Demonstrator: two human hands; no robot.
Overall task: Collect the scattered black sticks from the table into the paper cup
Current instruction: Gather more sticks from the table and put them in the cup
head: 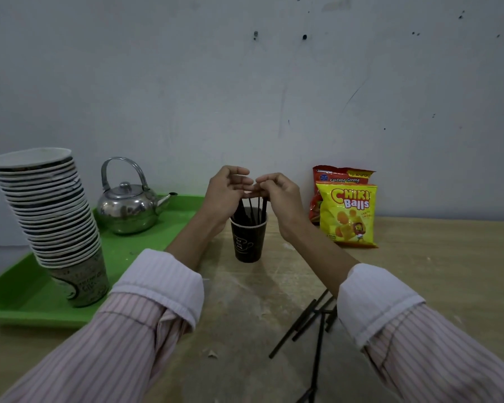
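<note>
- The cup (248, 242) stands upright on the desk (419, 271), dark with pale print, and serves as the landmark here.
- Several sticks (252, 212) stand in the cup, tops leaning out above its rim.
- Both hands meet right above the cup.
- The left hand (226, 193) is loosely curled, fingers half open, its palm side close against the sticks in the cup; whether it grips any I cannot tell.
- The right hand (277, 196) pinches the tops of the standing sticks with closed fingertips.
- More loose sticks (309, 324) lie crossed on the desk, nearer the person than the cup and to its right, partly under the right sleeve (390, 309).
- Left of the cup sits a green tray (18, 298) holding a steel kettle (128, 207) and a tall cup stack (50, 216).
- Right of the cup, two snack bags (346, 213) lean at the wall (245, 82).
</note>
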